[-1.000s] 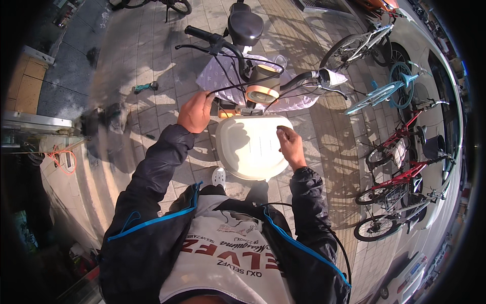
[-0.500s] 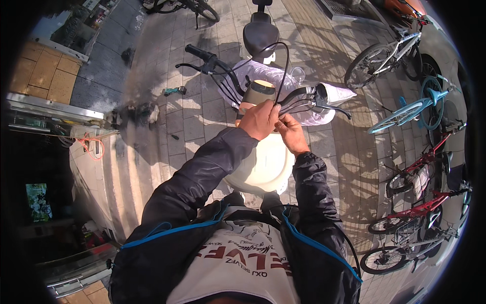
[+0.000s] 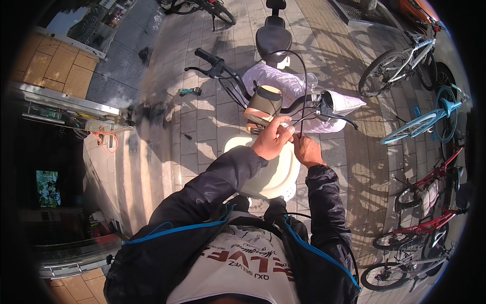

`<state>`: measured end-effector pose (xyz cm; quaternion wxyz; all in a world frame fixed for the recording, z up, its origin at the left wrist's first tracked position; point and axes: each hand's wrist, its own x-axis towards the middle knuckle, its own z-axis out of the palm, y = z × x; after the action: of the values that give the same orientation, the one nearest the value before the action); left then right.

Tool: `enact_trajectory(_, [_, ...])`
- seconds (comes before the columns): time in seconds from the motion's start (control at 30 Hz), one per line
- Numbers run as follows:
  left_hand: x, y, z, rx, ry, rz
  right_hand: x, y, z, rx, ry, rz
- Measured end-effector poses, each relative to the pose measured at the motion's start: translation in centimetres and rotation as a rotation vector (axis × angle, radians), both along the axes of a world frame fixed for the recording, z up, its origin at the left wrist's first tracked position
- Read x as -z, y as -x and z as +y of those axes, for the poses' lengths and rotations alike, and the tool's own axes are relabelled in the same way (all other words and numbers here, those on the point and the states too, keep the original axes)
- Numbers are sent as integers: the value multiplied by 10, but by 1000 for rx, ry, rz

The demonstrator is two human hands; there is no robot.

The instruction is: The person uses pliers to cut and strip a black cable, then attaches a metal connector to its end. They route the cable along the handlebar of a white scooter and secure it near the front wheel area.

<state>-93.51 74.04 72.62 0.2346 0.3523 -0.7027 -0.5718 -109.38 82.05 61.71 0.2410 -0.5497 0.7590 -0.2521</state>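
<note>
My left hand (image 3: 270, 140), fingers pinched on thin black cable, is just below the scooter's headlamp (image 3: 264, 105). My right hand (image 3: 308, 150), beside it, grips a black cable (image 3: 304, 81) that loops up over the handlebar (image 3: 235, 79). Both hands are over a cream front panel (image 3: 253, 179), whose middle my left hand and sleeve partly hide. A quilted lilac cover (image 3: 276, 76) hangs around the handlebar. Behind it is the black seat (image 3: 273, 41). The exact point where my fingertips meet the cable is too small to tell.
Parked bicycles (image 3: 375, 73) line the right, beside cars along the curved edge. Another bike (image 3: 220, 15) stands at the top. A green-and-black tool (image 3: 190, 91) lies on the paving left of the scooter. Steps and a dark doorway (image 3: 50, 182) with an orange hose (image 3: 109, 144) are at left.
My left hand has moved right from beside the scooter to below the headlamp, meeting my right hand, which has shifted right. The cable loop now arches higher. The view has shifted.
</note>
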Motion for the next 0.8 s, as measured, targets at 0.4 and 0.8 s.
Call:
enact_trajectory(0.4, [33,-24,-22,-141,98,259,-54,165,142,-310,-456,864])
enact_trajectory(0.8, [-24,2,-75,-229,-721,222,-96,121,180,-461,-682,899])
